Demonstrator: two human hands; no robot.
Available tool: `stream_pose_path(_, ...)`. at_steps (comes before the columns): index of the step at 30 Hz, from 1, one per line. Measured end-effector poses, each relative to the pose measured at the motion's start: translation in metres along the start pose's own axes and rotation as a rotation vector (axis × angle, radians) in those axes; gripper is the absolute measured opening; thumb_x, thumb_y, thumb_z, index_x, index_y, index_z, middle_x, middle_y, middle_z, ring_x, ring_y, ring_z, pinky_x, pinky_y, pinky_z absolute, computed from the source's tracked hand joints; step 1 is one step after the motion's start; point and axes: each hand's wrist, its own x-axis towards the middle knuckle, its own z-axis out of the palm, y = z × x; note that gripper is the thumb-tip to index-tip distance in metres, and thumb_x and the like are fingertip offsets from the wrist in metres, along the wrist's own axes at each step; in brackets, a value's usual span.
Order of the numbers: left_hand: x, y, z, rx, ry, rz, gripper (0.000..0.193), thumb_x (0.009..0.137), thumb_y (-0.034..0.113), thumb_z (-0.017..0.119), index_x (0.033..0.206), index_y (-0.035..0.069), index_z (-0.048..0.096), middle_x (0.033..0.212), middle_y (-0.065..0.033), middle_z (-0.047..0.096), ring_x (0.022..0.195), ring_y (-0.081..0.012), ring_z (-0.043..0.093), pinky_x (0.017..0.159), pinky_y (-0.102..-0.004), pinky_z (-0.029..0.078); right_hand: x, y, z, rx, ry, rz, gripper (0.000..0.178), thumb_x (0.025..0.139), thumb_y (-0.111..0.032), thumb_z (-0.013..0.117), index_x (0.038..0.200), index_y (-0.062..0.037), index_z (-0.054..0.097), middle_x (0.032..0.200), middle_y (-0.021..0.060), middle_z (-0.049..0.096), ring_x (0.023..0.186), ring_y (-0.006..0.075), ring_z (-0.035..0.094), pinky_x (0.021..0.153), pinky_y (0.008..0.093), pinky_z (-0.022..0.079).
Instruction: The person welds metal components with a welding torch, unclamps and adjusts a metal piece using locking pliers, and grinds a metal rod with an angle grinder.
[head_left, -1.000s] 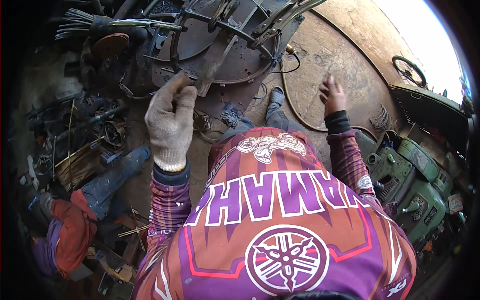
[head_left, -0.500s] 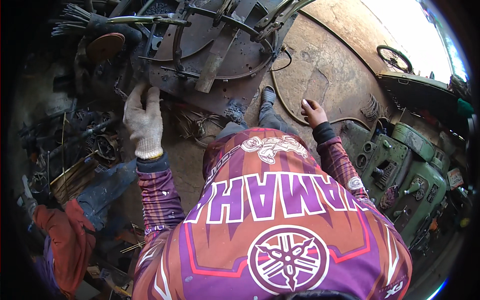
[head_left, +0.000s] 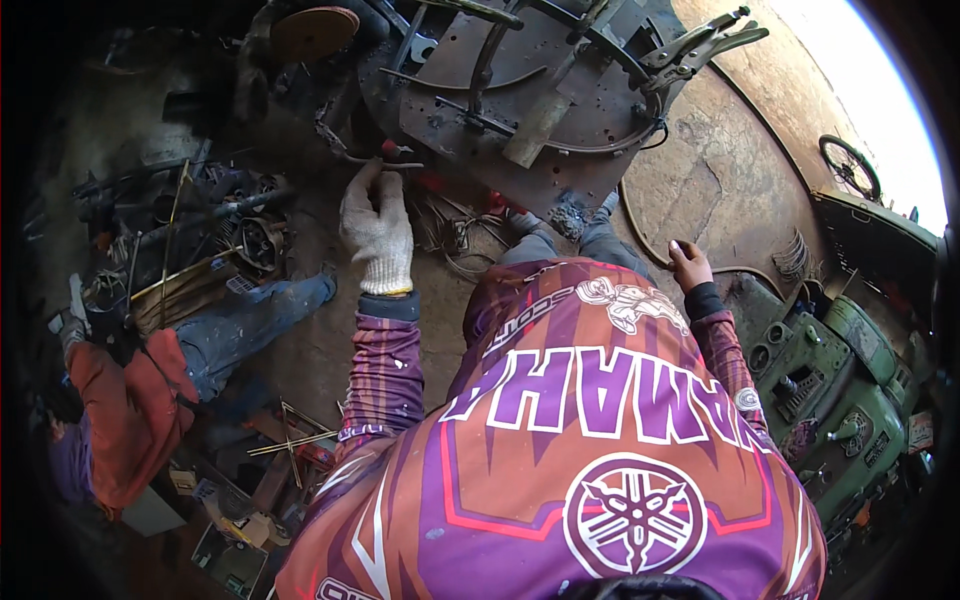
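My left hand, in a pale knitted work glove, is stretched forward with its fingers apart. Its fingertips are close to a small red part and a thin bent metal piece beside the dark steel worktable; whether they touch is hard to tell. On that table lies a round metal hoop, held at the far right by locking pliers. A flat worn bar crosses the hoop. My bare right hand hangs to the right with fingers curled, and nothing shows in it.
A green machine stands at my right, and a hose runs over the floor. At the left is another person in a red top and blue trousers, beside scrap metal. A dark grinding disc shows beyond my left hand.
The view has swung left, so most things sit farther right in the picture. The red part now shows at my left fingertips. My right hand keeps its curled shape.
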Motion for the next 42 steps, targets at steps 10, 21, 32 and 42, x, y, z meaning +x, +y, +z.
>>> stream_pose_path(10, 0.079, 0.047, 0.006, 0.351, -0.082, 0.539, 0.025, 0.085, 0.016, 0.064, 0.110, 0.012, 0.069, 0.108, -0.0117, 0.068, 0.096, -0.0316, 0.065, 0.086, -0.0407, 0.052, 0.015, 0.007, 0.005, -0.108, -0.028, -0.075, 0.046, 0.091, -0.036, 0.066, 0.118, 0.0020, 0.062, 0.099, 0.0128, 0.070, 0.086, 0.0178, 0.066, 0.074, 0.0295, 0.051)
stream_pose_path(21, 0.134, 0.060, 0.047, 0.761, -0.501, 1.068, 0.019, 0.083, 0.008, 0.058, 0.099, 0.017, 0.064, 0.096, -0.0074, 0.065, 0.092, -0.0296, 0.063, 0.079, -0.0413, 0.052, 0.006, 0.002, 0.003, -0.152, 0.070, -0.125, 0.049, 0.089, -0.043, 0.065, 0.113, -0.0006, 0.066, 0.100, 0.0173, 0.071, 0.094, 0.0266, 0.068, 0.083, 0.0349, 0.052)
stream_pose_path(32, 0.119, 0.049, -0.021, 0.487, -0.303, 0.877, 0.024, 0.089, 0.003, 0.055, 0.112, 0.004, 0.063, 0.104, -0.0155, 0.067, 0.096, -0.0331, 0.065, 0.085, -0.0389, 0.053, -0.060, -0.093, 0.008, 0.065, -0.022, -0.365, 0.041, 0.093, -0.032, 0.064, 0.117, 0.0012, 0.061, 0.107, 0.0157, 0.069, 0.097, 0.0213, 0.066, 0.085, 0.0318, 0.051)
stream_pose_path(42, -0.006, 0.151, -0.068, 0.545, -0.095, 0.577, 0.026, 0.082, -0.008, 0.053, 0.103, -0.002, 0.068, 0.101, -0.0139, 0.070, 0.096, -0.0279, 0.066, 0.084, -0.0361, 0.053, -0.104, -0.225, 0.030, 0.210, -0.874, -0.513, 0.045, 0.094, -0.038, 0.063, 0.116, 0.0011, 0.062, 0.098, 0.0101, 0.068, 0.087, 0.0164, 0.065, 0.082, 0.0306, 0.051)
